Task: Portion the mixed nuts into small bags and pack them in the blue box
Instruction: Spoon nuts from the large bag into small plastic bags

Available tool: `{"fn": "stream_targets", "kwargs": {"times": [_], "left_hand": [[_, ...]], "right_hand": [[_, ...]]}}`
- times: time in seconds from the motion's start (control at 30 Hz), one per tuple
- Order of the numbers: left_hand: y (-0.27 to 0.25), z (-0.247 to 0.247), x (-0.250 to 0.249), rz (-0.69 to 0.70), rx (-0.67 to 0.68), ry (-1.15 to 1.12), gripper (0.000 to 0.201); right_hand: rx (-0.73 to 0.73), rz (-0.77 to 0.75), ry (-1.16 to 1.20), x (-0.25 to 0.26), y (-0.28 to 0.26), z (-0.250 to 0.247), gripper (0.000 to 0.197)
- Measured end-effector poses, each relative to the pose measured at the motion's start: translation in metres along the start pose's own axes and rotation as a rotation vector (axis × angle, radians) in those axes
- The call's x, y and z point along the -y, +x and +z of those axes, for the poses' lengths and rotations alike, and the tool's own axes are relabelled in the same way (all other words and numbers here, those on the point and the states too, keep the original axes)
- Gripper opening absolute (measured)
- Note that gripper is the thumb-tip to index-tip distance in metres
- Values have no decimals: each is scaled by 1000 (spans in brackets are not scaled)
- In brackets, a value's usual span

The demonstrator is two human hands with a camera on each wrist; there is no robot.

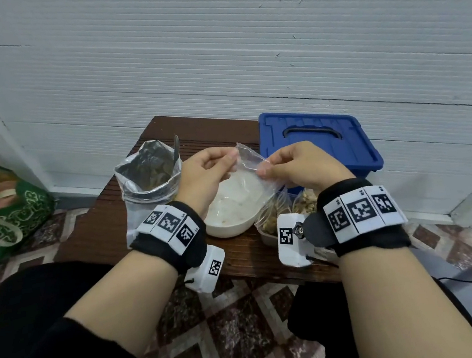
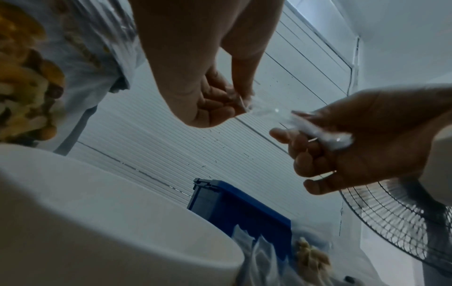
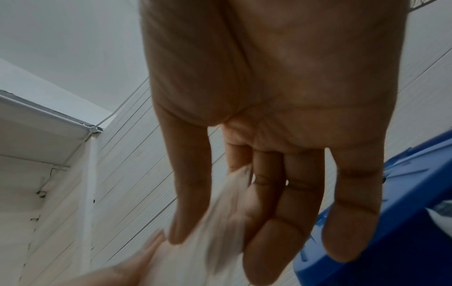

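Note:
My left hand [image 1: 228, 158] and right hand [image 1: 263, 167] each pinch one side of the mouth of a small clear zip bag [image 1: 248, 183]. The bag hangs empty above a white bowl [image 1: 228, 229]. In the left wrist view, the left hand [image 2: 234, 104] and right hand [image 2: 305, 133] hold the bag's top edge [image 2: 269, 111] between thumb and fingers. The right wrist view shows the bag [image 3: 225, 209] blurred under the right thumb. The blue box [image 1: 321, 140] stands behind the hands, lid closed. An open foil bag of mixed nuts [image 1: 148, 170] stands at the left with a spoon handle [image 1: 176, 147] sticking out.
Small filled nut bags [image 1: 274, 218] lie in a container [image 1: 267, 238] by my right wrist. All stand on a low brown table [image 1: 96, 222] against a white wall. A green bag [image 1: 8, 208] sits on the floor at the left. A fan [image 2: 403, 222] stands at the right.

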State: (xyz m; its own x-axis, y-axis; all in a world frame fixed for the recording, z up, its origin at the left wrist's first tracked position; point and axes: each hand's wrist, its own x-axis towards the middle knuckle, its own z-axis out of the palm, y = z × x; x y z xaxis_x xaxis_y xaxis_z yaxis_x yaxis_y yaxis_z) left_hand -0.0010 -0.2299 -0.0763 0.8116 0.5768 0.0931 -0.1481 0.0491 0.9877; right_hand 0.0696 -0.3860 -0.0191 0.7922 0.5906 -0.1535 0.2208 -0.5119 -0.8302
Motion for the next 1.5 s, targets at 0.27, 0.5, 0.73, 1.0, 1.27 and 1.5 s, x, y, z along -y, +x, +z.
{"fn": "stream_targets", "kwargs": {"times": [0.27,0.5,0.73,1.0,1.27,1.5], "left_hand": [[0,-1,1,26,-45,21,11],[-4,3,-1,16,-32,121,29],[-10,1,-1,525,274,859,97],[-9,9,-2,504,276,889,71],[-10,8,-3,434,207,590,51],[-11,8,-6,401,231,513,33]], "right_hand": [[0,43,-43,-2,-3,-10,10],[-137,77,194,-4,-1,-13,27],[-110,84,165,-3,-2,-9,28],[-90,59,144,1,-2,-5,27],[-98,92,285,-1,-4,-10,3],[-118,92,274,-3,-3,-9,8]]}}
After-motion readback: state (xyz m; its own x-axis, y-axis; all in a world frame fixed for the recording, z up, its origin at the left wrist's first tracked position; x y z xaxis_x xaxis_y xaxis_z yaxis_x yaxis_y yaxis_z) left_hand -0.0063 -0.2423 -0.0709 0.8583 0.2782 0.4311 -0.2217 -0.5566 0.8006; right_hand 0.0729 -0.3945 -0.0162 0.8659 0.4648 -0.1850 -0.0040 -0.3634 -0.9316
